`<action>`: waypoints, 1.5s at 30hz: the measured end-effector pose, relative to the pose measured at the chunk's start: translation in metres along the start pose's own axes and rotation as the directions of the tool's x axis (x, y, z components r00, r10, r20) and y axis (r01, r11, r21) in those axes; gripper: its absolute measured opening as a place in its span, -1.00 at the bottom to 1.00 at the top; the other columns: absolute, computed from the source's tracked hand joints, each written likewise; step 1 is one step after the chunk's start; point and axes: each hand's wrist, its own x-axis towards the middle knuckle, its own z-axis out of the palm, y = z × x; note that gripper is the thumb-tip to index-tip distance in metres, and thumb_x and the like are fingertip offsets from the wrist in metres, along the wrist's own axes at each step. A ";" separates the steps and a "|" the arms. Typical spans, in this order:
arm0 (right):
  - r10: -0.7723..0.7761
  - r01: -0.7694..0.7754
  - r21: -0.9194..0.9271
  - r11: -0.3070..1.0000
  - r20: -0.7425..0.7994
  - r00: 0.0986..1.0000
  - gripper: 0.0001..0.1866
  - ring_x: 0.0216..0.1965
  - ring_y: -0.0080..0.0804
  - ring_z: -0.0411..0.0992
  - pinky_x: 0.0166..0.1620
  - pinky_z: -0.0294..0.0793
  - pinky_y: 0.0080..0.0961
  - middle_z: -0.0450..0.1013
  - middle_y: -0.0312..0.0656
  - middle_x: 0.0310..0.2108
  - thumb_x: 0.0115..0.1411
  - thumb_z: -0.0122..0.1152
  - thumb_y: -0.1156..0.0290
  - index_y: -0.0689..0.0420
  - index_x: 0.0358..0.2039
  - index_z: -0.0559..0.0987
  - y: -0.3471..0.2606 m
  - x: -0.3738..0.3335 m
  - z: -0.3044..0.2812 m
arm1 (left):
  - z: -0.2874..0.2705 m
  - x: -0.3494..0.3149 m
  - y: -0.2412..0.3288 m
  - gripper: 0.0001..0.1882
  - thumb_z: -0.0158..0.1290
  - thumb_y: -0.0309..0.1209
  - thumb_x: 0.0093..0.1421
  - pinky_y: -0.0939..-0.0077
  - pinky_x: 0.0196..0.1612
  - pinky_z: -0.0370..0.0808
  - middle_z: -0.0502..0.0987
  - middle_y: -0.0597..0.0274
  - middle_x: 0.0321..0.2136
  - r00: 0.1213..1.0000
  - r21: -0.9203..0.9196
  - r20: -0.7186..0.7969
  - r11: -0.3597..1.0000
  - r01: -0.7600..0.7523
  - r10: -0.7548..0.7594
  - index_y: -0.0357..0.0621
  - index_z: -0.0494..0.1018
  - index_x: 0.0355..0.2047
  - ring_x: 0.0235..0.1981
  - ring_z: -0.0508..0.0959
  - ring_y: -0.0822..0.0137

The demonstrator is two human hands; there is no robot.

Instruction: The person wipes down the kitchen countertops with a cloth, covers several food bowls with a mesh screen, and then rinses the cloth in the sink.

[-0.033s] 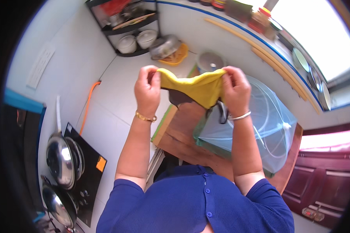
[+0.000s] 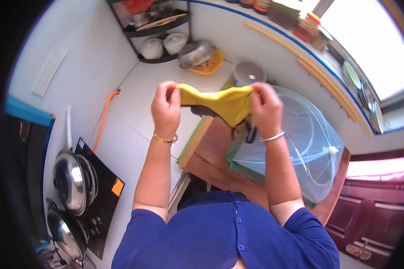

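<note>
Between my hands a yellow cloth [image 2: 217,101] with a dark underside is stretched out in the air, its upper edge sagging a little. My left hand [image 2: 166,107] pinches its left corner between thumb and fingers. At the opposite corner, my right hand [image 2: 267,107] is closed on the cloth in the same way. Black straps [image 2: 250,132] dangle below the cloth near my right wrist. What the cloth item is, I cannot make out. A brown wooden table [image 2: 211,150] lies beneath it.
A translucent mesh food cover [image 2: 296,134] stands on the table. Lidded pans [image 2: 72,181] sit on a black cooktop [image 2: 105,188] at left. A grey bucket [image 2: 248,74], a yellow basket [image 2: 211,65] and a black corner rack [image 2: 159,29] are farther off. Dark red cabinets [image 2: 368,210] stand at right.
My hands and the cloth have shifted slightly left and nearer within the view, while the room has tilted a little. Both hands keep their hold.
</note>
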 end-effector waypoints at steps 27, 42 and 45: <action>-0.316 0.515 -0.035 0.857 0.753 0.577 -0.50 0.24 -0.20 0.03 0.25 -0.06 -0.28 0.15 -0.11 0.18 0.19 -0.18 0.30 0.17 0.15 0.23 0.071 0.036 0.604 | -0.126 0.136 -0.421 -0.49 -0.19 -0.26 0.18 -0.15 0.15 -0.03 0.02 0.17 0.26 0.898 0.880 0.005 0.429 0.206 -0.440 0.07 0.17 0.18 0.28 -0.03 0.14; -0.590 0.413 0.595 0.689 0.792 -0.156 -0.44 0.27 -0.25 0.00 0.28 -0.10 -0.23 0.13 -0.14 0.21 0.13 -0.11 0.25 0.17 0.15 0.25 -0.012 -0.187 0.417 | -0.170 -0.191 -0.218 -0.33 -0.11 -0.25 0.13 -0.24 0.18 -0.23 -0.11 -0.08 0.26 0.468 0.823 -0.334 -0.011 0.568 -0.818 -0.12 -0.02 0.23 0.27 -0.11 -0.06; -0.392 0.371 0.339 0.864 0.917 0.074 -0.40 0.27 -0.20 0.01 0.27 -0.09 -0.21 0.17 -0.08 0.17 0.04 0.01 0.28 0.21 0.12 0.27 0.034 -0.166 0.366 | -0.123 -0.169 -0.221 -0.37 -0.07 -0.25 0.10 -0.28 0.14 -0.13 0.01 -0.05 0.23 0.623 0.688 -0.041 0.431 0.585 -0.781 -0.11 0.09 0.19 0.24 -0.01 -0.04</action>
